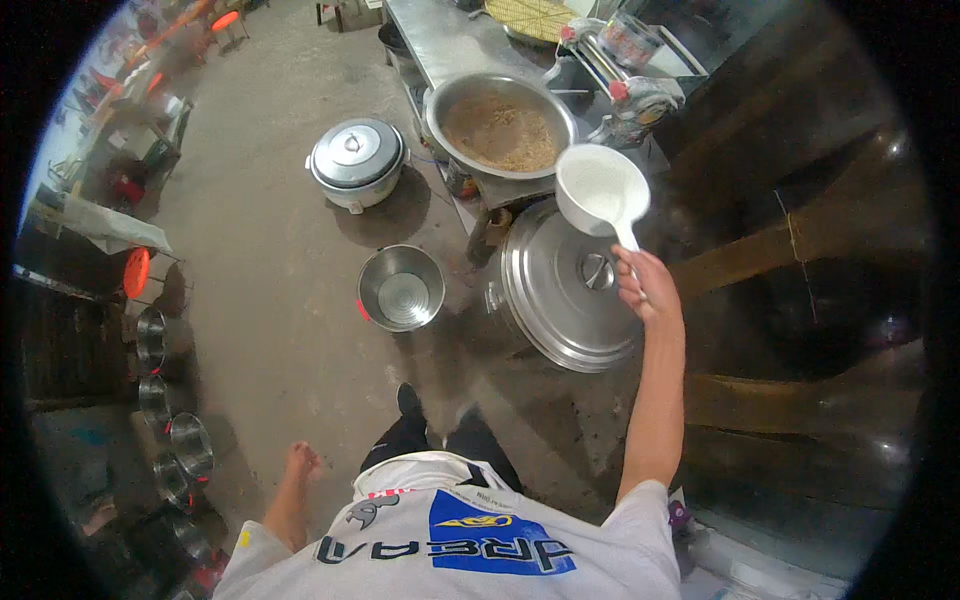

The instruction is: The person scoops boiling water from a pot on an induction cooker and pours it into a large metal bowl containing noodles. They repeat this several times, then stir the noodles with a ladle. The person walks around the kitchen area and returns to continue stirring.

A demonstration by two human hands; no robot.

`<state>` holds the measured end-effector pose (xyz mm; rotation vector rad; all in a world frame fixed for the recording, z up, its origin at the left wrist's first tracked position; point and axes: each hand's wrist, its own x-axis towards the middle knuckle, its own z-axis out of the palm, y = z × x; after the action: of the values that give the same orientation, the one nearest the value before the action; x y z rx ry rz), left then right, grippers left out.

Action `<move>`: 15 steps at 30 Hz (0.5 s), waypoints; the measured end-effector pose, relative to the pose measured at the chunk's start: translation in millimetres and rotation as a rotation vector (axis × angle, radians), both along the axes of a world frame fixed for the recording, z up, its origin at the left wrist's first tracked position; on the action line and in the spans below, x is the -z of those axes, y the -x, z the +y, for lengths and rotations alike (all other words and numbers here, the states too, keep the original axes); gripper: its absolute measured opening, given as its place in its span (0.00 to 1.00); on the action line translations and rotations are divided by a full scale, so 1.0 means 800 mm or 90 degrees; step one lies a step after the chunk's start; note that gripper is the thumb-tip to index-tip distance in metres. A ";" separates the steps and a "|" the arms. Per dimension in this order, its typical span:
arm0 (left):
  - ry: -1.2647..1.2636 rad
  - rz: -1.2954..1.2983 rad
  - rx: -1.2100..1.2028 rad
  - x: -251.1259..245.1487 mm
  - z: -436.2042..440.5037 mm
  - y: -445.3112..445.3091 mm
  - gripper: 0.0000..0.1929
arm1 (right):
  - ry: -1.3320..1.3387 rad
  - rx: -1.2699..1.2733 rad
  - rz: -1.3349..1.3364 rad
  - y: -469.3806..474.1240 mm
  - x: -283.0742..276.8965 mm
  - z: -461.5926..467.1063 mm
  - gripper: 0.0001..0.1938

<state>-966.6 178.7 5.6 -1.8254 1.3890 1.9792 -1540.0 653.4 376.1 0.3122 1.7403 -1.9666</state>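
My right hand (649, 283) grips the handle of a white plastic dipper (600, 176). The dipper's bowl faces up, and its inner surface looks finely patterned or perforated. Below it stands a large lidded metal pot (551, 289), its round lid knob beside my fingers. Just beyond the dipper, a wide metal basin (559, 112) holds brown liquid with pale bits in it. Low at my left side hangs my left hand (302, 459), over the floor and touching nothing; its fingers look loosely curled but are blurred.
A metal bucket (401, 289) and a lidded cooker (356, 165) stand on the concrete floor (262, 330). On the metal table (442, 34) are a roller machine (611, 75) and a yellow woven tray (529, 16). Several metal buckets (191, 444) line the left side near an orange stool (136, 273).
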 end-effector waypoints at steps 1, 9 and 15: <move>-0.005 0.003 -0.033 0.003 -0.011 0.010 0.06 | -0.023 -0.043 0.008 0.020 -0.001 -0.025 0.08; 0.009 -0.004 -0.101 -0.046 -0.019 0.087 0.07 | -0.126 -0.160 -0.033 0.191 0.039 -0.166 0.07; 0.035 -0.020 -0.195 -0.081 -0.017 0.066 0.07 | -0.193 -0.175 -0.058 0.308 0.074 -0.237 0.07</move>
<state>-1019.2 165.4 70.1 -2.1981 1.2272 2.0536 -1786.7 463.6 317.2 0.2439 1.9089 -1.4764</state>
